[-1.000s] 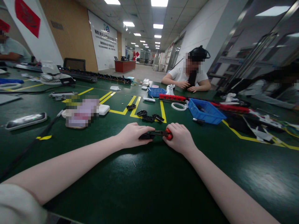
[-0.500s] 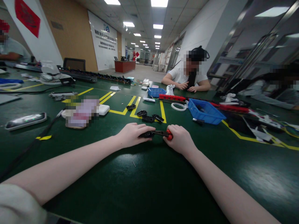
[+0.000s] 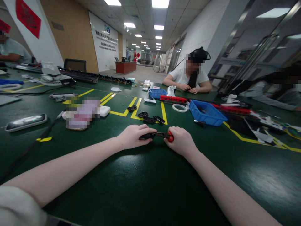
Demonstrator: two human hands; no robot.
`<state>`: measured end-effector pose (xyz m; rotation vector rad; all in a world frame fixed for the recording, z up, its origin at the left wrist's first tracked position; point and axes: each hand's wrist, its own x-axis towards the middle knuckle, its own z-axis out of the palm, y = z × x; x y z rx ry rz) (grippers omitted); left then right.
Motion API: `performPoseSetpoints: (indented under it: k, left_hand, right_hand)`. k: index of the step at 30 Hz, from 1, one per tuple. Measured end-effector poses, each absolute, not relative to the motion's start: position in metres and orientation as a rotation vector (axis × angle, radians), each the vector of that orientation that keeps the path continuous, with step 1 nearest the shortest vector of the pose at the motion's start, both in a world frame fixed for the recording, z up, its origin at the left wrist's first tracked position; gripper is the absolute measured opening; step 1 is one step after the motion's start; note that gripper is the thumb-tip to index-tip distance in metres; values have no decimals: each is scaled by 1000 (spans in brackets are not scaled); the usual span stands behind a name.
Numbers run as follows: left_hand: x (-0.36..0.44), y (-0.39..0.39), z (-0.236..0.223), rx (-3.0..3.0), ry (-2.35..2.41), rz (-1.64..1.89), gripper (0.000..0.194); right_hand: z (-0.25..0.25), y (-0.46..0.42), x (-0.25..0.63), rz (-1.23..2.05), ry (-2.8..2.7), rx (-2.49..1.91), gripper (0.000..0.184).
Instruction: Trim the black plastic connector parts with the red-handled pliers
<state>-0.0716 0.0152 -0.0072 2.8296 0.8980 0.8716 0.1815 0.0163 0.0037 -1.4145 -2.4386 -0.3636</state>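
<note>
My left hand [image 3: 135, 137] is closed on a small black plastic part [image 3: 147, 136], most of it covered by my fingers. My right hand [image 3: 180, 140] wraps round the red handles of a pair of pliers [image 3: 162, 134]. The dark jaws of the pliers point left and meet the black part; exactly what they pinch is too small to tell. Just beyond my hands, several similar black parts [image 3: 149, 119] lie on the green table [image 3: 150, 188]. A thin metal pin [image 3: 134, 165] rests on the table nearer to me.
Right of centre stands a blue bin [image 3: 207, 114] beside a white ring [image 3: 180, 108] and a long red strip [image 3: 174, 98]. A phone [image 3: 83, 114], a white case [image 3: 103, 110] and a device with a clear cover [image 3: 26, 122] lie left. Across the table sits a person [image 3: 188, 73].
My hands hold almost the same place, with the pliers still at the black part. The person across the table has shifted their hands slightly.
</note>
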Motion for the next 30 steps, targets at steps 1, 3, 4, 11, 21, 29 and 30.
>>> performPoseSetpoints:
  k: [1, 3, 4, 11, 21, 29, 30]
  left_hand:
    - [-72, 15, -7, 2837, 908, 866, 36]
    - [-72, 16, -8, 2850, 929, 846, 37]
    - [-72, 16, -8, 2854, 935, 833, 39]
    - [-71, 18, -9, 2889, 923, 761, 48]
    - [-73, 19, -12, 2894, 925, 776, 47]
    - [-71, 18, -11, 2909, 925, 804, 47]
    - [-71, 18, -11, 2910, 921, 810, 46]
  right_hand:
    - [4, 16, 181, -366, -2439, -1414, 15]
    - [5, 16, 181, -372, -2443, -1410, 15]
    - [5, 16, 181, -374, -2444, -1407, 14]
    - [5, 16, 181, -370, -2454, -1404, 13]
    - [5, 16, 181, -324, -2470, -1429, 17]
    - [5, 16, 181, -318, -2468, -1435, 16]
    - [5, 16, 181, -322, -2470, -1431, 16]
